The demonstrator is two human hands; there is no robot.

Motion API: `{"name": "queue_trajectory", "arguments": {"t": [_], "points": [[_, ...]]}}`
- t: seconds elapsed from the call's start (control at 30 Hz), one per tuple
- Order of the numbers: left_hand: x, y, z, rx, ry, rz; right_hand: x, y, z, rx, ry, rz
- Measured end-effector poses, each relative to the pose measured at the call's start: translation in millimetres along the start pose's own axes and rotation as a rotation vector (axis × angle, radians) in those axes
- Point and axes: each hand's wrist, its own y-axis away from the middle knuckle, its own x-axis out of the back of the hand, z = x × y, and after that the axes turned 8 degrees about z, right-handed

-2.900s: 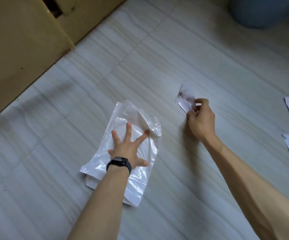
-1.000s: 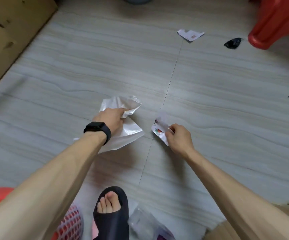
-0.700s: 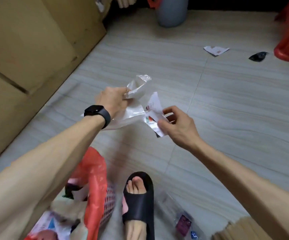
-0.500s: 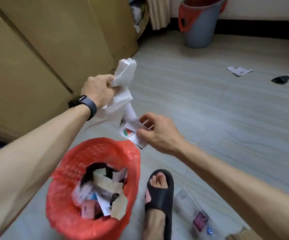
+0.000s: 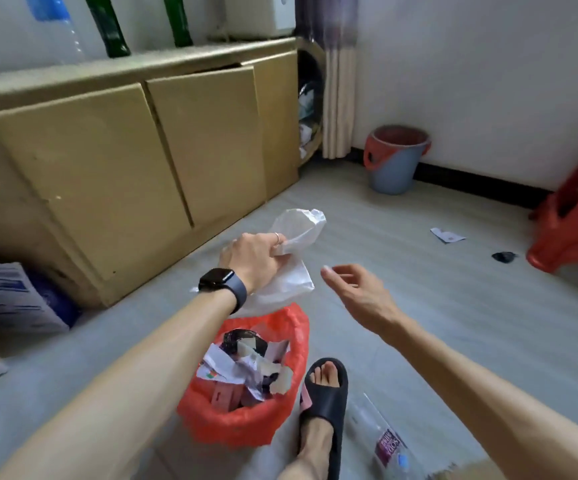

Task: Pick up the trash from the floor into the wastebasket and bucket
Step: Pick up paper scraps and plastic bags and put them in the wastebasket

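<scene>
Holding the white plastic bag (image 5: 298, 233) bunched in my left hand (image 5: 256, 252), fingers curled tight round its crumpled middle, I have it raised over the far rim of the red wastebasket (image 5: 235, 426), its lower tail hanging just above that rim. My right hand (image 5: 356, 289) is slack and spread, grips nothing, and hangs to the right of the bag, apart from it. The wastebasket stands near me, just left of my slippered foot (image 5: 325, 386), and is heaped with paper close to the top. In my judgement the step in hand is the drop of the bag into it. To do it well I should draw the left hand back toward me until the whole bag hangs over the opening, lower it onto the heap before letting go, and press it down, since thin film of this kind will likely spring open and slide off a full load. The free right hand could steady the rim. Outstanding items noted on the floor (image 5: 453, 323): a paper scrap (image 5: 446, 234) and a black scrap (image 5: 503, 257) far right, and a clear bottle (image 5: 387, 445) near right. The bucket (image 5: 393, 168) stands far off at the wall.
</scene>
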Motion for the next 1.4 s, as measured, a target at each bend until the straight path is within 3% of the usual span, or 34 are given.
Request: {"name": "queue_trajectory", "arguments": {"t": [0.1, 0.23, 0.37, 0.5, 0.63, 0.73, 0.8, 0.9, 1.03, 1.23, 1.3, 1.4], "points": [[5.8, 21.4, 49.5, -0.245, -0.101, 0.003, 46.8, 23.1, -15.7, -0.057, -0.065, 0.133], [14.1, 46.3, 120.8, -0.639, -0.149, 0.150, 107.6, 64.6, -31.1, -0.165, -0.239, 0.257], [24.0, 76.3, 177.9, -0.836, -0.094, 0.048, 153.3, 109.1, -20.0, -0.129, -0.192, 0.503], [35.3, 86.0, 203.6, -0.692, 0.204, -0.155, 194.2, 149.5, -5.6, -0.115, -0.172, 0.593], [37.7, 66.7, 213.0, -0.337, 0.531, -0.048, 215.5, 183.2, 16.4, -0.102, -0.257, 0.521], [33.1, 60.4, 218.6, -0.001, 0.755, -0.382, 221.0, 198.0, 32.3, -0.107, -0.298, 0.370], [24.2, 70.4, 214.5, 0.120, 0.859, -0.582, 224.8, 197.6, 43.2, -0.125, -0.312, 0.328], [9.4, 84.1, 199.5, 0.051, 0.847, -0.700, 224.1, 190.0, 51.3, -0.147, -0.330, 0.283], [-9.5, 84.5, 180.0, 0.055, 0.913, -0.584, 215.1, 181.5, 55.8, -0.180, -0.326, 0.227], [-9.7, 72.6, 161.6, 0.014, 0.921, -0.563, 221.1, 169.6, 67.2, -0.099, -0.087, 0.437], [-10.8, 73.6, 162.8, -0.032, 0.849, -0.570, 218.6, 168.8, 64.5, -0.073, -0.010, 0.390], [-14.0, 75.9, 168.9, -0.077, 0.735, -0.533, 211.9, 169.4, 56.3, -0.129, -0.158, 0.309]]}}
